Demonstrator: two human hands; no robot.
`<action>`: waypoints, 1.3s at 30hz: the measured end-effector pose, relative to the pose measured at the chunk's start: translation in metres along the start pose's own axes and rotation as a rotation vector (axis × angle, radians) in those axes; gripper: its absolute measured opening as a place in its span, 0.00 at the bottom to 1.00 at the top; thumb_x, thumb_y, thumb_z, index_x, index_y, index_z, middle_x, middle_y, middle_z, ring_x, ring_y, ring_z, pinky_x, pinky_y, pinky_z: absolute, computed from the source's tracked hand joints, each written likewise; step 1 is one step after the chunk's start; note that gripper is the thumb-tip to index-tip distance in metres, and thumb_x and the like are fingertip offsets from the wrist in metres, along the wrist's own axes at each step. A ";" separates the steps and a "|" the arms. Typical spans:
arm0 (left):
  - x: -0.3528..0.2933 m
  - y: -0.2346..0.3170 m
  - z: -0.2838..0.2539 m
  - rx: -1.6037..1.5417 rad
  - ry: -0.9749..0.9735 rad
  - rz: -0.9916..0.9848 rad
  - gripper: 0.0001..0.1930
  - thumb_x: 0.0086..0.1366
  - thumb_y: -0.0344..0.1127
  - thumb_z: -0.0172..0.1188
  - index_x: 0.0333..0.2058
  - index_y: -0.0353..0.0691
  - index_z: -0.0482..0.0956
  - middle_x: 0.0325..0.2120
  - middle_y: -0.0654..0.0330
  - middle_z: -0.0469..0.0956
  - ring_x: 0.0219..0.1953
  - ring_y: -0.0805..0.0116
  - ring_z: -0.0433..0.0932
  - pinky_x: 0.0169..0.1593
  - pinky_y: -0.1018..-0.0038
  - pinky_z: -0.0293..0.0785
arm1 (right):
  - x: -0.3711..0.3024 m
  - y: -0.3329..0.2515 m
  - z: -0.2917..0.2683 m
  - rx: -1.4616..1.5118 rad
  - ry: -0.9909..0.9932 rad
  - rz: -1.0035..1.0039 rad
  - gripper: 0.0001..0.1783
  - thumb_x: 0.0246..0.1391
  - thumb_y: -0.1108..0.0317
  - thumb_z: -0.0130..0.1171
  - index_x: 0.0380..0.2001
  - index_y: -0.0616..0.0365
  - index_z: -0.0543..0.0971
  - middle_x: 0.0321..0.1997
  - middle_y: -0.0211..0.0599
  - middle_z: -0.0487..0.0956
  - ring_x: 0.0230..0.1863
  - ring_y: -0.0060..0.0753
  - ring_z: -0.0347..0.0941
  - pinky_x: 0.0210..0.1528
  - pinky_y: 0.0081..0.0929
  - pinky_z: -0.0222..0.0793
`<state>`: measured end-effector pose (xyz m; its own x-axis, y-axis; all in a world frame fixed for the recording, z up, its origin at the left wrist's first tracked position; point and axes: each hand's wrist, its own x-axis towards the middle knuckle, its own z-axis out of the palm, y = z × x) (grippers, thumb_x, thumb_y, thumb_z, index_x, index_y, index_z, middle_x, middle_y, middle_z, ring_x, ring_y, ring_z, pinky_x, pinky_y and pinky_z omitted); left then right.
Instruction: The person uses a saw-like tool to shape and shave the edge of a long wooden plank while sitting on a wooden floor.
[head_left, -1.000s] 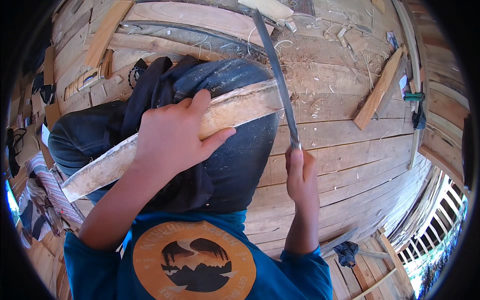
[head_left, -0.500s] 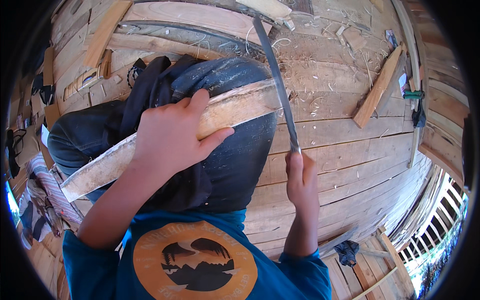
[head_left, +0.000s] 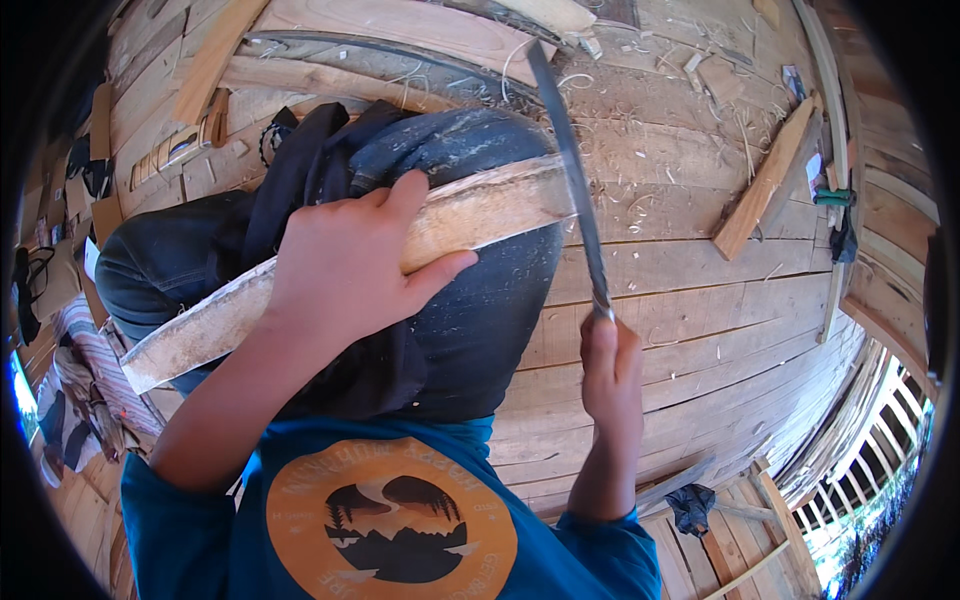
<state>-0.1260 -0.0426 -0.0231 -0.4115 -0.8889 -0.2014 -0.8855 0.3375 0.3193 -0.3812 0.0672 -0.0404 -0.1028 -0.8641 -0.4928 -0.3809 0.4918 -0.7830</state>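
Observation:
A long, pale wooden board (head_left: 505, 207) with rough, bark-like edges lies slantwise across my dark trousers. My left hand (head_left: 352, 255) presses on its middle, the thumb along the near edge and the fingers wrapped over the far side. In my right hand (head_left: 611, 370) is a machete (head_left: 570, 150), a long dark blade narrowing toward the grip. Its handle is hidden in my closed fist. The blade points away from me and crosses the board's right end, seeming to touch it.
Curled shavings and chips litter the plank floor (head_left: 680, 290). Several boards lie beyond my knees, including a wide pinkish plank (head_left: 400, 25). A brown offcut (head_left: 765, 180) lies at right, beside a green-handled tool (head_left: 832, 197). A black plastic bag (head_left: 691, 507) sits lower right.
The machete and my right hand have shifted slightly right and nearer to me. The board and my left hand appear a little farther right, with the grip unchanged.

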 end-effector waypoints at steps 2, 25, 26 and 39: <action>0.001 0.000 -0.001 0.000 0.016 0.006 0.28 0.55 0.59 0.66 0.38 0.39 0.71 0.22 0.54 0.78 0.24 0.52 0.80 0.27 0.63 0.75 | 0.035 -0.018 0.008 -0.005 -0.002 -0.073 0.25 0.69 0.54 0.41 0.25 0.66 0.69 0.14 0.40 0.59 0.19 0.25 0.55 0.22 0.33 0.53; -0.003 0.006 -0.005 -0.008 0.013 -0.021 0.27 0.55 0.59 0.66 0.37 0.40 0.73 0.21 0.52 0.78 0.25 0.51 0.80 0.28 0.62 0.76 | 0.019 -0.017 -0.007 -0.077 -0.043 -0.051 0.24 0.69 0.53 0.42 0.28 0.65 0.71 0.17 0.42 0.62 0.19 0.28 0.56 0.23 0.34 0.56; -0.002 0.001 -0.005 -0.016 0.009 -0.025 0.27 0.55 0.59 0.66 0.37 0.40 0.73 0.21 0.52 0.78 0.25 0.51 0.80 0.28 0.62 0.75 | 0.006 -0.007 -0.011 -0.051 -0.042 -0.017 0.25 0.69 0.53 0.42 0.28 0.65 0.71 0.17 0.40 0.62 0.20 0.27 0.56 0.23 0.33 0.55; 0.002 0.001 -0.004 -0.006 0.026 -0.005 0.28 0.55 0.59 0.65 0.39 0.39 0.73 0.22 0.53 0.78 0.26 0.51 0.80 0.29 0.62 0.75 | 0.054 -0.025 0.006 -0.010 -0.031 -0.151 0.23 0.69 0.55 0.43 0.33 0.68 0.73 0.16 0.42 0.61 0.20 0.26 0.55 0.23 0.33 0.55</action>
<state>-0.1264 -0.0450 -0.0199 -0.4014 -0.8982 -0.1793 -0.8861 0.3313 0.3243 -0.3720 0.0086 -0.0497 -0.0155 -0.9244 -0.3811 -0.3987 0.3553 -0.8455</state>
